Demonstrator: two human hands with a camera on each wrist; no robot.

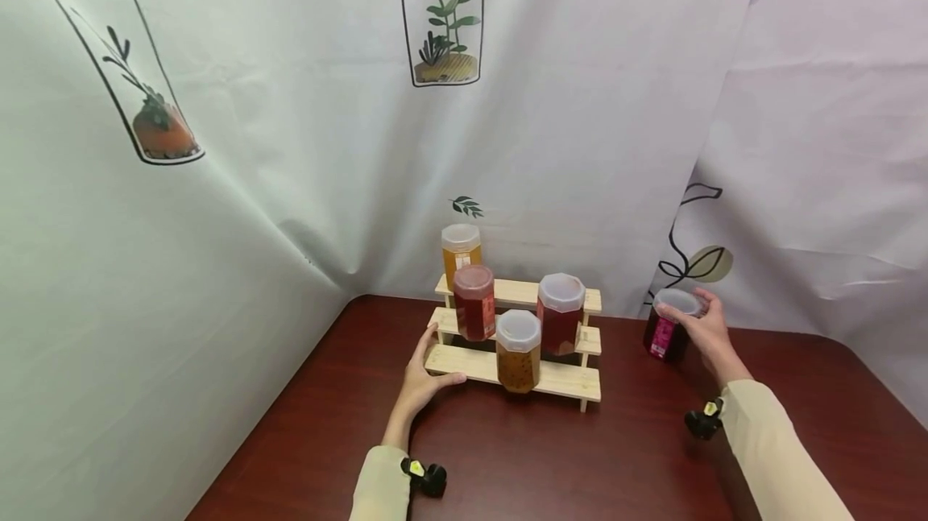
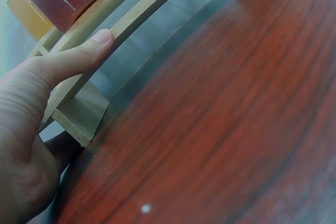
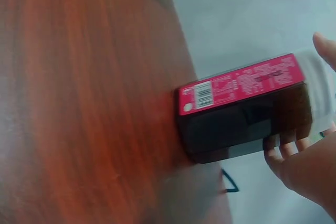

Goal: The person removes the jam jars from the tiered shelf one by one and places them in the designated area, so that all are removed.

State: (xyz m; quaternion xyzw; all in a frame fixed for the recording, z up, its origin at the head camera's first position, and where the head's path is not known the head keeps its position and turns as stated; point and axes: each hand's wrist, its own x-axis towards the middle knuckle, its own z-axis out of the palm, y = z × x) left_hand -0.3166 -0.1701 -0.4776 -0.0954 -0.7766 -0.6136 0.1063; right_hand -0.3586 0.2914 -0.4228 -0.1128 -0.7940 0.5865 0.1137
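Observation:
On the dark red table stands a three-step wooden rack (image 1: 565, 380). My left hand (image 1: 420, 382) grips its left end, and in the left wrist view the thumb (image 2: 84, 56) lies along the front of a step. The other fingers are mostly hidden behind the rack. Off to the right, my right hand (image 1: 710, 336) holds a dark jar (image 1: 665, 336) round its upper part, near the translucent lid. The right wrist view shows the pink label (image 3: 241, 85) of this jar, and its base appears to touch the table.
The rack carries a yellow jar (image 1: 461, 254) at the top left, a red jar (image 1: 474, 308), another red jar (image 1: 561, 316) on the right and a brown speckled jar (image 1: 518, 356) on the lowest step. A printed white curtain (image 1: 580, 142) hangs close behind.

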